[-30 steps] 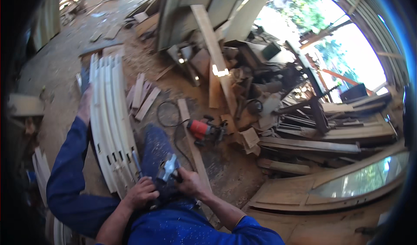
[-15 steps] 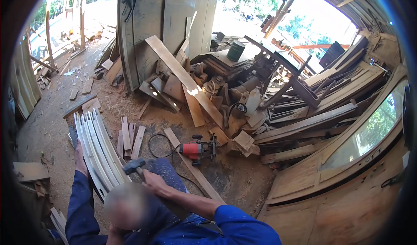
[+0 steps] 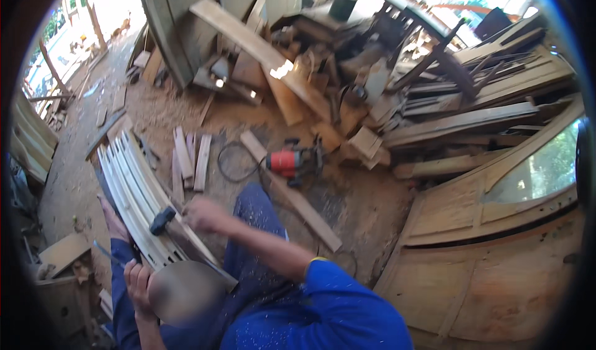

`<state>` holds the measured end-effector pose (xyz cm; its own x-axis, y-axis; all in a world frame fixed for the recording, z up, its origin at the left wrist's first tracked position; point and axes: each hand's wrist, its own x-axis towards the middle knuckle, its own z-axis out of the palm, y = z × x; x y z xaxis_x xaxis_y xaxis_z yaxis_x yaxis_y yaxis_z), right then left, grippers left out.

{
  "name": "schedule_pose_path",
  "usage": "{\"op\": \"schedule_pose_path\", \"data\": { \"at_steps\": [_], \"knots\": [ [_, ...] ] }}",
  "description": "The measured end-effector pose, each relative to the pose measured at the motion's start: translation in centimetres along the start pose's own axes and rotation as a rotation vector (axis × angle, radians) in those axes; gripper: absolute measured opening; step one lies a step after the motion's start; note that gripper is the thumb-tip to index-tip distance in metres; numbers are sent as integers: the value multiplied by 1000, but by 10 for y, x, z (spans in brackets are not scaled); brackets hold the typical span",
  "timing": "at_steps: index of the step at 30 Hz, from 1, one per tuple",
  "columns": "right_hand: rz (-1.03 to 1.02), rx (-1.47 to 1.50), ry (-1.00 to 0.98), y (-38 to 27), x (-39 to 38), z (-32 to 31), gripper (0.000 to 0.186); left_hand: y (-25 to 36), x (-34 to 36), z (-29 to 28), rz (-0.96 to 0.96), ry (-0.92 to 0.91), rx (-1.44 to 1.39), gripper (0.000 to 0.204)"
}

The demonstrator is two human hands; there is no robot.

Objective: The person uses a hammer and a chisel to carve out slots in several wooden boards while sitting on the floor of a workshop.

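Observation:
Several pale curved wooden rails [image 3: 133, 191] with slots cut near their near end lie side by side across my lap area. A hammer [image 3: 162, 221] with a dark head rests on the rails; its handle is hard to make out. My right hand [image 3: 206, 214] is just right of the hammer head, apart from it and smeared by motion, so its fingers are unclear. Left of the rails' near end, my left hand [image 3: 139, 288] is closed around a thin blue-grey tool [image 3: 107, 252], whose kind I cannot make out. A blurred round patch covers part of the near end.
A red router [image 3: 284, 162] with a black cord lies on the ground beside a long board [image 3: 304, 213]. Short wooden strips [image 3: 191, 160] lie beyond the rails. Scrap wood [image 3: 347, 83] is heaped at the back. At right lies a wooden door [image 3: 472, 226] with a glass pane.
My right hand has moved up and forward, away from my knee, and the hammer has shifted left onto the rails. My left hand has come into view with the thin tool. The view has tilted down.

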<state>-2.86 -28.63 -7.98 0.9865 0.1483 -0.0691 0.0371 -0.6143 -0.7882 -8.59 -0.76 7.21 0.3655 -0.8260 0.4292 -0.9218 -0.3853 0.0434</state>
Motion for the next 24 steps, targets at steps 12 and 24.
{"op": "schedule_pose_path", "data": {
  "at_steps": [12,24],
  "knots": [
    [1116,-139,172,405,-140,29,30,-39,83,113,-210,-1009,-113,58],
    [1273,-525,116,550,-165,79,81,-65,68,144,-439,-1059,-353,59]
  ]
}}
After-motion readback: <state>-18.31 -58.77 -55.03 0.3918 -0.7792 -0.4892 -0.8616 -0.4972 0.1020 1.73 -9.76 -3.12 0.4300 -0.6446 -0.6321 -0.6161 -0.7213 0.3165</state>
